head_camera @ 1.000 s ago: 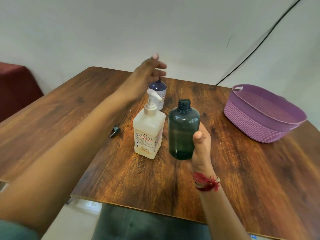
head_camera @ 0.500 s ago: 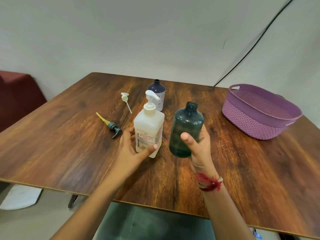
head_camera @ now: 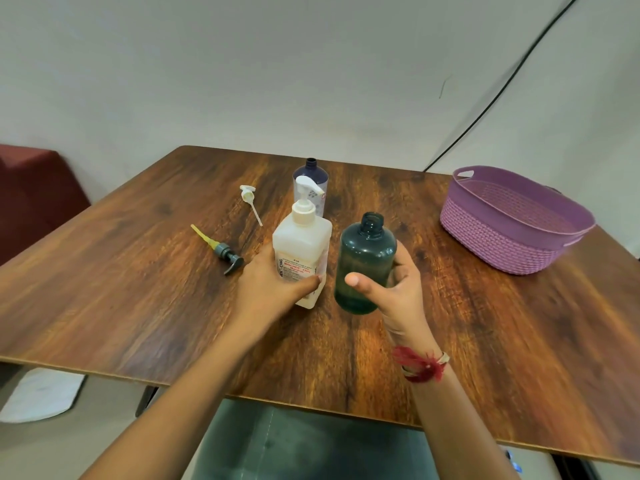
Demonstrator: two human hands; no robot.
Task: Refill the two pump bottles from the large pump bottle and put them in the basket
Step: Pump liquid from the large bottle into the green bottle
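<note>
Near the middle of the table (head_camera: 138, 289), the left hand (head_camera: 270, 289) grips the large pump bottle (head_camera: 302, 244), a white, square-shouldered one with its pump fitted. The thumb lies across the front of the label and the fingers curl round its far side. Just beside it, on the side toward the right edge, the right hand (head_camera: 398, 289) holds the dark green bottle (head_camera: 365, 261). Its thumb is on the near face and its fingers are wrapped round the back. That bottle has no pump and its neck is open; it may be lifted a little off the table, though the hand hides its base too much to be sure.

Behind the large bottle, toward the far edge, the dark blue bottle (head_camera: 313, 176) stands upright, also uncapped. A white pump head (head_camera: 250, 199) with its tube lies flat toward the left edge, and nearer the front lies a grey pump head (head_camera: 227, 255) with a yellow tube.

The purple basket (head_camera: 491, 237) sits by the far right corner, well apart from the bottles. A red thread band (head_camera: 420, 367) circles the right wrist.
</note>
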